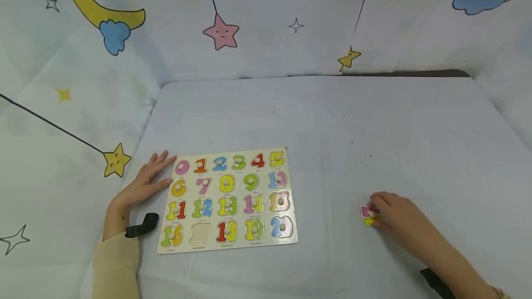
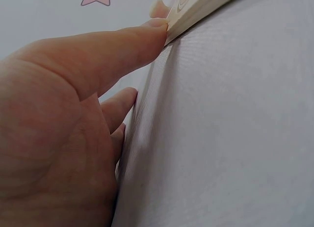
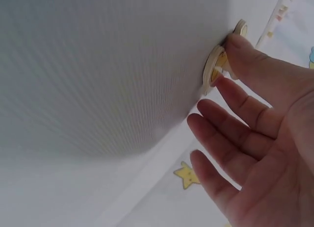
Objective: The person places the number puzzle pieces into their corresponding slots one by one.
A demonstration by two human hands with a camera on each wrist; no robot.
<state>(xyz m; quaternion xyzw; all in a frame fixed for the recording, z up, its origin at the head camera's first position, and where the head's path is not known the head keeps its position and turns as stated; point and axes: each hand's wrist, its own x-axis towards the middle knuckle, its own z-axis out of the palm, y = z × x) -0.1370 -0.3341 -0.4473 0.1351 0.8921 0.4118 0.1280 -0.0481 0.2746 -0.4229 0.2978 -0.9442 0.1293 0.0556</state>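
A wooden number puzzle board lies on the white-covered table, left of centre. Colourful knobbed number pieces fill its recesses, except one bare recess in the bottom row above the word "Seventeen". My left hand rests at the board's upper left edge with fingers spread; in the left wrist view the thumb touches the board's corner. Well to the right, my right hand pinches a pink-and-yellow number puzzle piece between thumb and index finger. In the right wrist view, the piece stands close to the cloth, its face partly hidden by the fingers.
White cloth covers the table between the board and my right hand. Behind and to the left hangs a white backdrop printed with stars, moons and clouds. Dark bands sit on both wrists, the left one beside the board.
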